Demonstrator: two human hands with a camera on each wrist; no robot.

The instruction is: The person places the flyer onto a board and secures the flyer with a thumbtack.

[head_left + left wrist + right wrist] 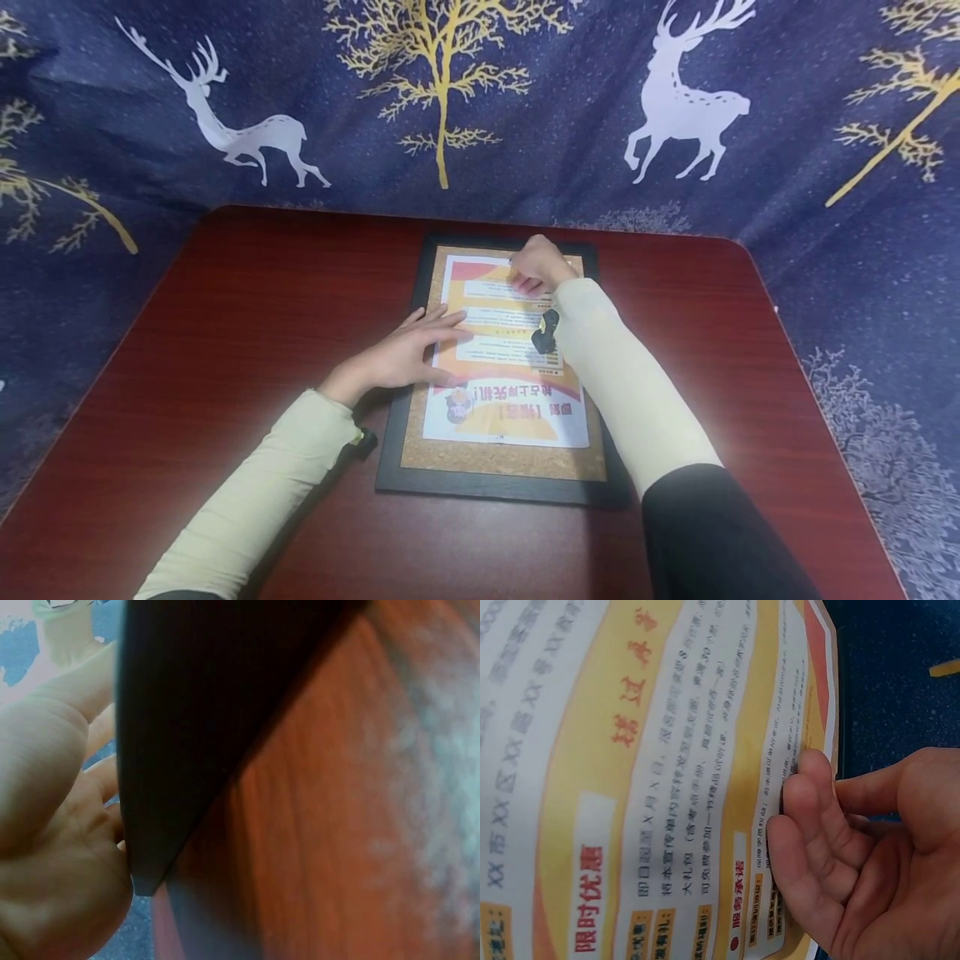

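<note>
A printed poster (506,423) lies upside down to the head view on a cork board (495,459) with a black frame (487,483). My left hand (405,354) rests over the poster's left side, fingers spread and fairly straight. In the left wrist view its palm (56,877) is beside the dark frame edge (195,697). My right hand (542,265) is at the poster's far end, fingers curled, fingertips right at the paper's edge. A small dark thing (512,260) shows at those fingertips. In the right wrist view the curled fingers (810,817) hide what the thumb and forefinger pinch.
The board lies on a red-brown wooden table (300,275), near its far edge. Behind hangs a dark blue cloth (555,158) printed with white deer and yellow trees. Dark wrist mounts sit at the left (363,443) and right sleeves.
</note>
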